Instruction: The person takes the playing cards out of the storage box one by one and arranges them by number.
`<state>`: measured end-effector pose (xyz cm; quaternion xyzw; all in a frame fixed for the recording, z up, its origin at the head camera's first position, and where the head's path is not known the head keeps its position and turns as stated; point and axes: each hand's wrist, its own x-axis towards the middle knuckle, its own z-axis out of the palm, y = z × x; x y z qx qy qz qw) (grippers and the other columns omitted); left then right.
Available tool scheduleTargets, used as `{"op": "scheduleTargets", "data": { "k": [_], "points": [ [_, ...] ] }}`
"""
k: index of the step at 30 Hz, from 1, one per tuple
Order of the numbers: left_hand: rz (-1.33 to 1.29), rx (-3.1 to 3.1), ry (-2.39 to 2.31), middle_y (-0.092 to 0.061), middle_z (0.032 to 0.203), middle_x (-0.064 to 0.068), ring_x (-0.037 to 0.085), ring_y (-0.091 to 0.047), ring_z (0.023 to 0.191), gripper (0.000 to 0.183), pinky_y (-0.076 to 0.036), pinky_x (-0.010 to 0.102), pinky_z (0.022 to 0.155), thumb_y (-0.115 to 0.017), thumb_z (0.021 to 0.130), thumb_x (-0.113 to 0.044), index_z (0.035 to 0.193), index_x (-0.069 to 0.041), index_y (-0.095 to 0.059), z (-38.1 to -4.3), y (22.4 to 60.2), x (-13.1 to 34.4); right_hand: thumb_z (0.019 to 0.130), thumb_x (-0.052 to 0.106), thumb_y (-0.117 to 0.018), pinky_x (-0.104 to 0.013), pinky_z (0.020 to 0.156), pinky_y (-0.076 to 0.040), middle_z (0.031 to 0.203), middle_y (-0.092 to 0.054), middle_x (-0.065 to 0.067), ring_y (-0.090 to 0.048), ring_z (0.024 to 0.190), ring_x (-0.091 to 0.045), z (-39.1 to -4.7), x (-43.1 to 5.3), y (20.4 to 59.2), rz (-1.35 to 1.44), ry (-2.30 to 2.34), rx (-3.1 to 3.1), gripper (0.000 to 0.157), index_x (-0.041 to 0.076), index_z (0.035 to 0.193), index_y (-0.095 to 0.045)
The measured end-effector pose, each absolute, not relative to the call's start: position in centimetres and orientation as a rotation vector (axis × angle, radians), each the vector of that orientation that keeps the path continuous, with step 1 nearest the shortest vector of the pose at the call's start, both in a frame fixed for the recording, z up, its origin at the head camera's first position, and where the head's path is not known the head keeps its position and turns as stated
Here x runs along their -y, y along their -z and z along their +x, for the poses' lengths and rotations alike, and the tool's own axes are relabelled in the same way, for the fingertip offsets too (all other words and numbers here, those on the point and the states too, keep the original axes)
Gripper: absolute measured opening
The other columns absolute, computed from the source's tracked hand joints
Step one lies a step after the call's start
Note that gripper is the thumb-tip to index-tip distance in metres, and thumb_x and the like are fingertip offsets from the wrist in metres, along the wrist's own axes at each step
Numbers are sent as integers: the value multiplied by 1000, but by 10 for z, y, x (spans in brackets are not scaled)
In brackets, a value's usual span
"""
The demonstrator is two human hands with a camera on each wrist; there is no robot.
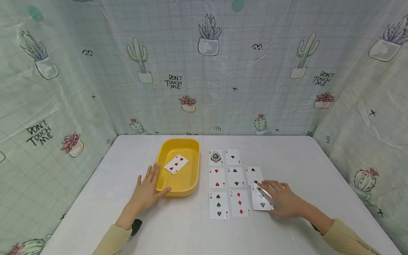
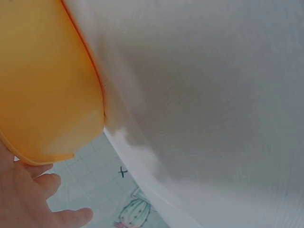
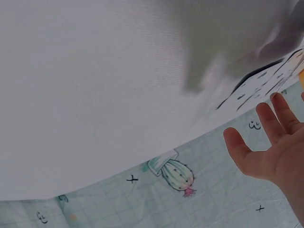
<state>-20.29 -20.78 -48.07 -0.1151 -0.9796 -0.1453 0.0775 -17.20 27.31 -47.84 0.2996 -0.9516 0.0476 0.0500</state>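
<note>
In the head view, my left hand (image 1: 146,193) rests along the left rim of a yellow plastic tub (image 1: 196,170), fingers straight on its side and thumb at the near corner. Inside the tub lies a three of hearts card (image 1: 176,164). My right hand (image 1: 283,198) touches the three of clubs card (image 1: 257,203), its fingertips at the upper right and its thumb near the lower right corner. That card sits slightly askew, overlapping the lower edge of the two of spades (image 1: 253,174). The right wrist view shows the right hand's fingers (image 3: 271,124) spread and fairly straight.
Left of the right hand lie face-up cards in rows: ace of spades (image 1: 216,157) and ace of clubs (image 1: 233,157); two of hearts (image 1: 216,177) and two of clubs (image 1: 236,177); three of spades (image 1: 218,205) and three of diamonds (image 1: 240,203). A white cloth (image 1: 178,230) covers the table.
</note>
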Motion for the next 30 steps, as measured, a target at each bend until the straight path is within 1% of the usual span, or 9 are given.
{"op": "scheduleTargets", "data": {
  "k": [4,9,15,22,30],
  "points": [
    [-346,2935,429,-11,151,12,33,-12,138,98,-12,63,103,-45,76,-68,144,-9,-9,-204,480,208,61,31,-73,-49,90,-33,131,-41,-3,-37,121,-21,-169,-275,483,908,-153,2900,86,18,137,-34],
    [-342,2939,425,-11,151,12,33,-11,138,98,-12,64,103,-47,76,-67,144,-9,-9,-204,480,208,62,30,-72,-49,88,-33,133,-39,-1,-35,121,-19,-168,-274,490,925,-138,2894,86,21,138,-32],
    [-340,2945,424,-10,151,12,33,-10,138,98,-12,64,103,-48,76,-66,144,-9,-8,-204,480,208,62,28,-70,-51,89,-34,134,-38,-3,-35,121,-21,-168,-272,490,952,-165,2909,85,19,138,-32],
    [-334,2938,429,-11,151,12,33,-12,138,97,-12,63,103,-49,76,-65,144,-9,-8,-204,481,208,62,30,-70,-50,90,-33,134,-39,-2,-36,122,-20,-171,-273,492,989,-113,2893,85,21,138,-32],
    [-336,2939,429,-10,151,11,32,-10,138,99,-12,63,103,-45,76,-69,144,-9,-8,-204,481,208,62,31,-70,-50,89,-32,134,-39,0,-36,121,-20,-172,-275,493,995,-112,2891,83,21,137,-35]
  ]
}}
